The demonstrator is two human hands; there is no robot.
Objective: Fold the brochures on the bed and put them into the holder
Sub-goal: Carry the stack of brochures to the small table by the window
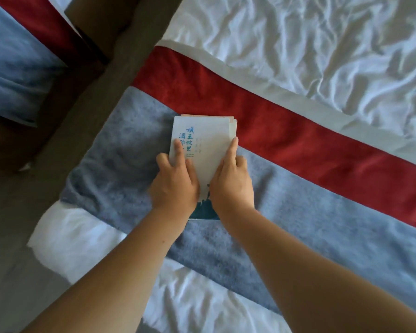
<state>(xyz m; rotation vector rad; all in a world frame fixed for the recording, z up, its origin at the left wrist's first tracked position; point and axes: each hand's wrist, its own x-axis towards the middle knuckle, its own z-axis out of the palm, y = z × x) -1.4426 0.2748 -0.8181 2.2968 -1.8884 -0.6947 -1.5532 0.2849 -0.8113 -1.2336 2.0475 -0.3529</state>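
Note:
A folded white brochure [207,145] with blue Chinese lettering and a dark teal lower edge lies on the blue and red bed runner [298,205]. More sheet edges, one pinkish, stick out beneath it at the top right. My left hand [175,181] presses on its left side, index finger stretched over the print. My right hand [231,179] presses on its right edge with the index finger along the side. Both hands cover the brochure's lower part. No holder is in view.
Crumpled white bedding [322,44] fills the upper right. The bed's corner [65,227] is at lower left, beside brown floor [15,236]. A second bed with the same blue and red runner [15,58] stands at upper left across a narrow gap.

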